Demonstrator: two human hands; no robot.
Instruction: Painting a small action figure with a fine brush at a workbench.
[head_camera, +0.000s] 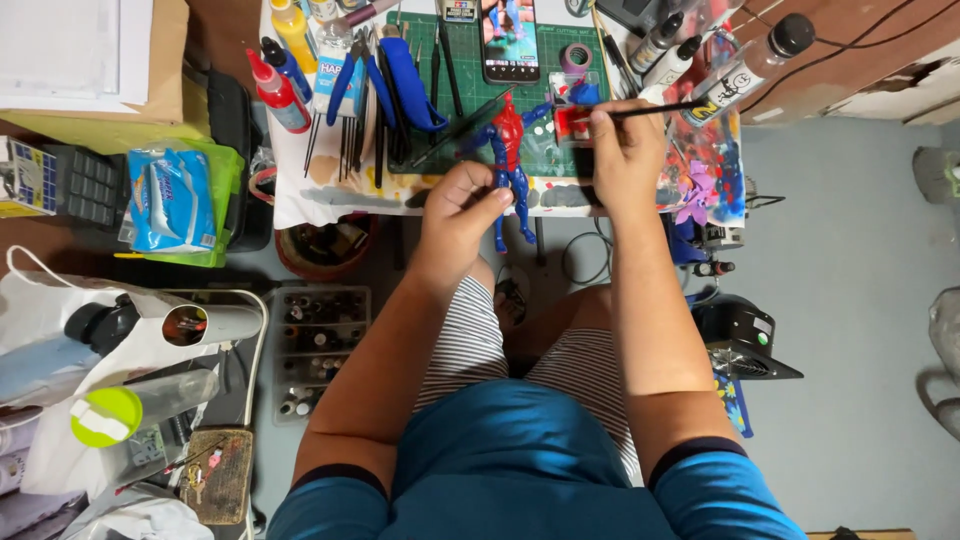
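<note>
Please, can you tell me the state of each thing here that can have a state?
left hand: closed on the figure
figure: red and blue, held over the table edge
right hand: gripping the brush
brush: lying level, tip toward the figure
phone: screen lit
red bottle: capped

In the middle of the frame the left hand (462, 205) holds a red and blue action figure (508, 165) by its waist, with the fingers closed around it. The figure is upright over the near edge of the desk (330, 195). Just to the right, the right hand (622, 150) pinches a thin black paintbrush (655, 108), which points to the right. Behind the figure lies a green cutting mat (470, 95), and a phone (510, 40) rests on it at the top. Pliers with blue handles (405, 80) lie left of the phone.
</note>
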